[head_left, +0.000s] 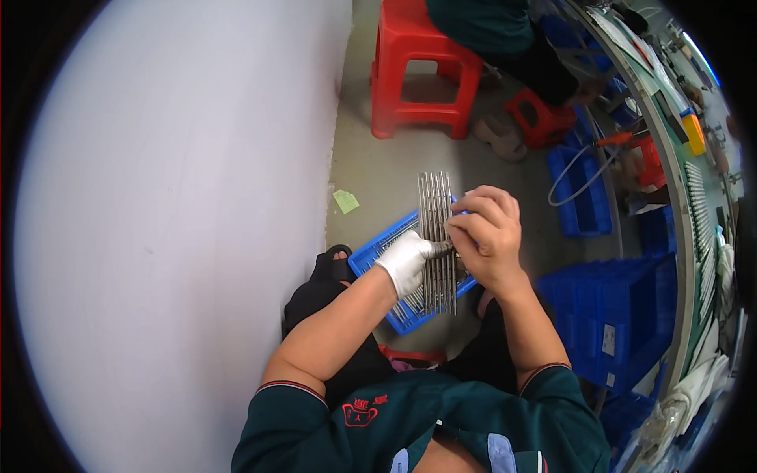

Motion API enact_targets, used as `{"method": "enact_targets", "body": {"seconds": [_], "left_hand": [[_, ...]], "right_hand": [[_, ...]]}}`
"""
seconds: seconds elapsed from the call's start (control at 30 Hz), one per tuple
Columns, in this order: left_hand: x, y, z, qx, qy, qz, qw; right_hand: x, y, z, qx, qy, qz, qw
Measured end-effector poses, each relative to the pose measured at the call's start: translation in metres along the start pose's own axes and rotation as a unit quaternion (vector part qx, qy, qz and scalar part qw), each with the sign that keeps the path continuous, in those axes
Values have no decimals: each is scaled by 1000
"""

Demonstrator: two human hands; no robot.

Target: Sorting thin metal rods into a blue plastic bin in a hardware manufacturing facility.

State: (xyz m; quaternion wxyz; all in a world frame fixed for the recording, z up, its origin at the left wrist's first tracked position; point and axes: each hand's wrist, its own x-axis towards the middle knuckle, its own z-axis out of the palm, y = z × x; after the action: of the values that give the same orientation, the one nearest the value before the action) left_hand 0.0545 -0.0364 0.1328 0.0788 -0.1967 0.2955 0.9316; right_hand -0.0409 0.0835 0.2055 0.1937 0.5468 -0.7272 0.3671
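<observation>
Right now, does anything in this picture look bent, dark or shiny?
In the head view, the bench bows toward the right rim and the corners go black; the rods show metallic glints; the small stool looks dim; the wall looks pale.

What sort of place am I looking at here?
Probably a factory or assembly workshop. The person's left hand holds a row of thin metal rods above a blue crate, and a long workbench runs along the right, with blue bins near it.
</observation>
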Motion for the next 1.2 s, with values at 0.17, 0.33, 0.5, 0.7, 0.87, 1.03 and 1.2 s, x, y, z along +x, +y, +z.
{"method": "enact_targets", "body": {"seconds": [0.17,0.33,0.5,0.7,0.87,1.03,1.2], "left_hand": [[-1,1,1,1,-22,-16,1000],[-1,-5,3,1,-10,20,1000],[-2,-5,7,28,8,29,999],[-1,-6,7,10,33,21,999],[-5,2,12,16,8,-4,1000],[-3,-3,7,38,17,22,999],[-4,-3,12,32,36,11,999]], "right_hand": [[-3,11,6,41,16,58,997],[-4,14,9,37,15,57,998],[0,7,9,-26,11,-12,1000],[0,9,5,-13,9,3,1000],[-3,18,3,20,20,50,998],[-2,16,5,31,12,66,997],[1,12,4,-17,5,12,1000]]}}
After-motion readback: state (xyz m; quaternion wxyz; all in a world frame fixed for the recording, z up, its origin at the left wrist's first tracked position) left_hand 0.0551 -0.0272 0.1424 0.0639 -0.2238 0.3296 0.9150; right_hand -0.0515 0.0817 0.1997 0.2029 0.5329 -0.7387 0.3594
